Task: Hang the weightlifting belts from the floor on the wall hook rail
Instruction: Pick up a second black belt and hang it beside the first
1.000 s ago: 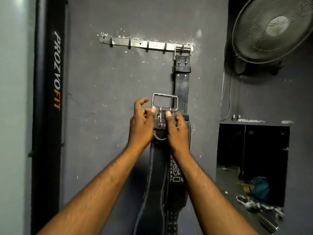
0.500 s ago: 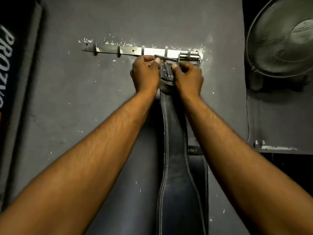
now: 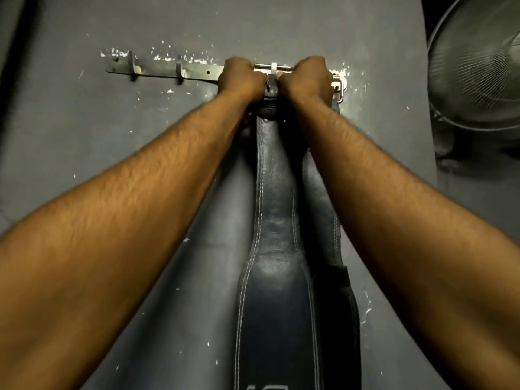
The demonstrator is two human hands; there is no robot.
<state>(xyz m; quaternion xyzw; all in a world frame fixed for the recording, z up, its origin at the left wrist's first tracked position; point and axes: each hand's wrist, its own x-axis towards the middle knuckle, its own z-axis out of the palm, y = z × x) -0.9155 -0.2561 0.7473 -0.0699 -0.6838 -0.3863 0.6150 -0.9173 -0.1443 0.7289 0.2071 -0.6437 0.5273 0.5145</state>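
A metal hook rail [image 3: 163,70] is screwed to the grey wall. My left hand [image 3: 242,78] and my right hand [image 3: 305,80] both grip the buckle end of a black stitched weightlifting belt [image 3: 277,220], held up against the rail. A white hook [image 3: 273,67] shows between my fists, with the buckle bar across it. The belt hangs straight down between my forearms. Behind it, partly hidden by my right arm, a second black belt [image 3: 344,282] hangs by its steel buckle [image 3: 339,88] from the rail's right end.
Two bare hooks [image 3: 132,66] stand out on the left part of the rail. A wall-mounted fan [image 3: 478,66] sits close on the right. A dark padded post edge shows at the far left.
Both hands have raised the belt's buckle from chest height up to the rail, onto the hook left of the hung belt. The view has closed in on the wall.
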